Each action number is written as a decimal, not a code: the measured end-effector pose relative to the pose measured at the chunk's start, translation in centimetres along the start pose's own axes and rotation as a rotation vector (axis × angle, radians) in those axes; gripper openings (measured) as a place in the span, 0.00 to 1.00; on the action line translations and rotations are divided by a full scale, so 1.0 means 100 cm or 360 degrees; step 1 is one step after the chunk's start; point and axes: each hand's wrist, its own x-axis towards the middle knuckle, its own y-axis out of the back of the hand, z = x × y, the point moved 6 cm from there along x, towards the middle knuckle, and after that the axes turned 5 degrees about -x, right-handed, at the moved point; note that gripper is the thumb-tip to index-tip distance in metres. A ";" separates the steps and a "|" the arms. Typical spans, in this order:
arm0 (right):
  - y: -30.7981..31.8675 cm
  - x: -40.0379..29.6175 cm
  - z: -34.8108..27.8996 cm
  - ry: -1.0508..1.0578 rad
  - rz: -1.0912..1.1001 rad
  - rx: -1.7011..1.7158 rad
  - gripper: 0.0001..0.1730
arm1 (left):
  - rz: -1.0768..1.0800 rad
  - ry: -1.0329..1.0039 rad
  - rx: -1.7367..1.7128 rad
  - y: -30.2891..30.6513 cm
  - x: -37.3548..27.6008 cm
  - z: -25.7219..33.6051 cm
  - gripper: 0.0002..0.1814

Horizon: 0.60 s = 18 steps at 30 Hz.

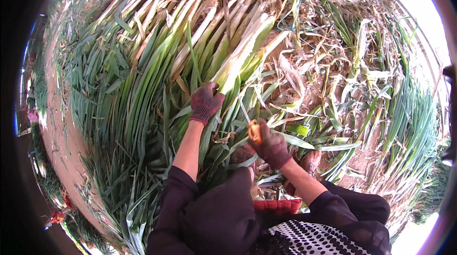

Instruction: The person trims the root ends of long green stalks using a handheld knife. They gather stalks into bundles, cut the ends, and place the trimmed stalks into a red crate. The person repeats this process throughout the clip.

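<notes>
My left hand [207, 102], in a dark red knit glove, grips a thick leek [234, 67] near where the pale shank turns to green leaves. The leek slants up and to the right, across other leeks. My right hand [270, 145], gloved too, is closed into a fist below and to the right of the left one. An orange-yellow object [254, 131] sticks out of that fist; blur hides whether it is a handle or a withered leaf. Left of my hands lies a broad row of leeks [142, 73], roots at the top and green leaves towards me.
Stripped, withered leek leaves [342, 37] litter the ground on the right. Another bunch of leeks [407, 115] lies at the far right. Between my legs shows a red seat [280, 205]. Bare soil [62, 126] runs along the left side.
</notes>
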 end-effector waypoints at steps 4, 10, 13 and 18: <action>-0.025 -0.002 -0.019 0.0239 0.0018 0.0115 0.41 | -0.0137 0.0061 -0.0139 -0.002 -0.014 -0.022 0.23; -0.018 0.139 0.074 -0.0303 0.0051 0.0051 0.23 | -0.0269 0.0172 -0.0328 0.006 -0.017 -0.024 0.23; -0.006 0.186 0.137 -0.0391 0.0259 0.0137 0.24 | -0.0298 0.0152 -0.0527 0.005 -0.015 -0.019 0.23; -0.041 0.101 0.034 0.0039 0.0085 -0.0040 0.35 | -0.0348 0.0134 -0.0489 0.024 -0.013 -0.048 0.24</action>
